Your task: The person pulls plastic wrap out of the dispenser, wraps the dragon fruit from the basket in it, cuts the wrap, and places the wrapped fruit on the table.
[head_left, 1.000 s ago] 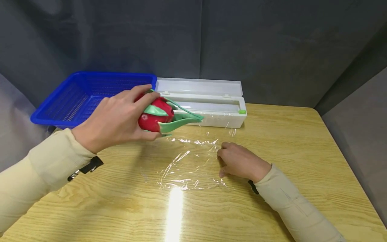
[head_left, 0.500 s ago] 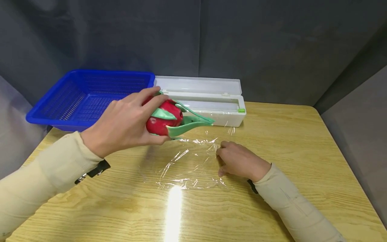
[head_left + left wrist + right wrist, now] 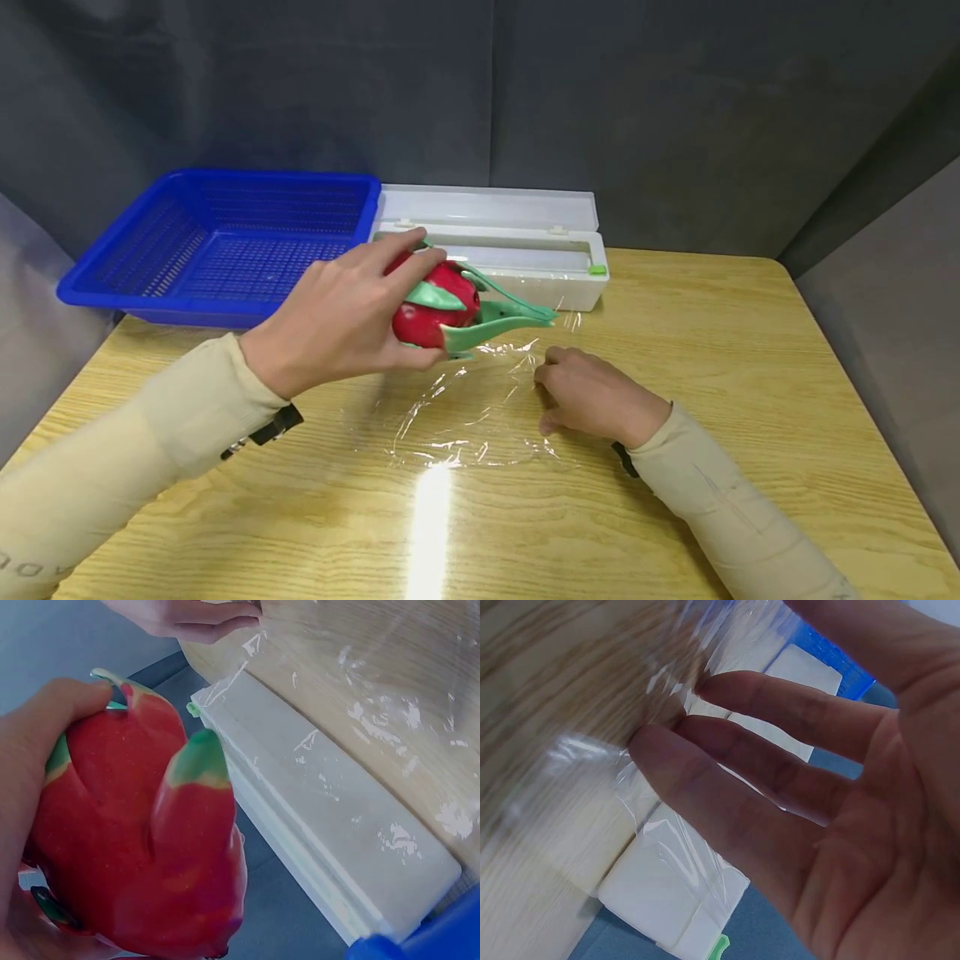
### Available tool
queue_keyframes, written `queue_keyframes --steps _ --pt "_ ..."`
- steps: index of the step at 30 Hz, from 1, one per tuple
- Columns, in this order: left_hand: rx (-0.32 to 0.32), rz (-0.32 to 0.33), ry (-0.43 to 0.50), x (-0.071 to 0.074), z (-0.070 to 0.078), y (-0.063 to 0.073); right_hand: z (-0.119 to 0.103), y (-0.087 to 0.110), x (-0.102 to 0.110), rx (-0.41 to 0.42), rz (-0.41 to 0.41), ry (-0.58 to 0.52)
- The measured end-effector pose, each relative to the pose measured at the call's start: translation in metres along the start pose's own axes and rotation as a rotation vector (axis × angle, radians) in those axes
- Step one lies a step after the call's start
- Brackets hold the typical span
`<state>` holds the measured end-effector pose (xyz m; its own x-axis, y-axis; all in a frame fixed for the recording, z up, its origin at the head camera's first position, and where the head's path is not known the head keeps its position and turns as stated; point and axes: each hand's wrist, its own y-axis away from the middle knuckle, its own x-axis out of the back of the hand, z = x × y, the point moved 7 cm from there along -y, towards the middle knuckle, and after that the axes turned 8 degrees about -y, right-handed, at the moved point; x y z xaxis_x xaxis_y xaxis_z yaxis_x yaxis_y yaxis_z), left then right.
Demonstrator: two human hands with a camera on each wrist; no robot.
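My left hand [image 3: 337,321] grips a red dragon fruit [image 3: 422,323] with green-tipped scales, thumb on the near side and fingers over the top. The fruit is held above a sheet of clear plastic wrap [image 3: 465,433] that lies crinkled on the table. In the left wrist view its red body [image 3: 127,825] fills much of the left side. My right hand [image 3: 596,396] rests at the wrap's right edge. Its extended fingers [image 3: 720,799] touch the film with their tips in the right wrist view. From the white wrap dispenser [image 3: 555,287] behind, the film runs forward.
The dispenser's lid [image 3: 487,207] stands raised, and a small green slider [image 3: 597,270] sits at its right end. A blue plastic basket [image 3: 262,175] stands at the back left, beside the dispenser. Dark cloth [image 3: 675,125] hangs behind the wooden table [image 3: 712,325].
My left hand has carried the dragon fruit to the right and slightly nearer, from beside the basket to above the wrap. The right hand has stayed at the film's edge.
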<state>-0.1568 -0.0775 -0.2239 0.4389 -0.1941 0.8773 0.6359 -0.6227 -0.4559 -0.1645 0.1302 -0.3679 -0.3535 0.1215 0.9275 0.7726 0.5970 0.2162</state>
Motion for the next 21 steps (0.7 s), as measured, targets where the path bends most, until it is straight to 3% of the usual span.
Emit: queue_keyframes --steps 10,21 --pt "0.03 -0.04 0.059 -0.013 0.005 0.001 -0.004 0.0 0.0 0.006 0.002 -0.001" --pt "0.057 -0.107 0.116 -0.038 0.011 0.007 -0.005 0.003 0.0 -0.005 -0.002 0.003"
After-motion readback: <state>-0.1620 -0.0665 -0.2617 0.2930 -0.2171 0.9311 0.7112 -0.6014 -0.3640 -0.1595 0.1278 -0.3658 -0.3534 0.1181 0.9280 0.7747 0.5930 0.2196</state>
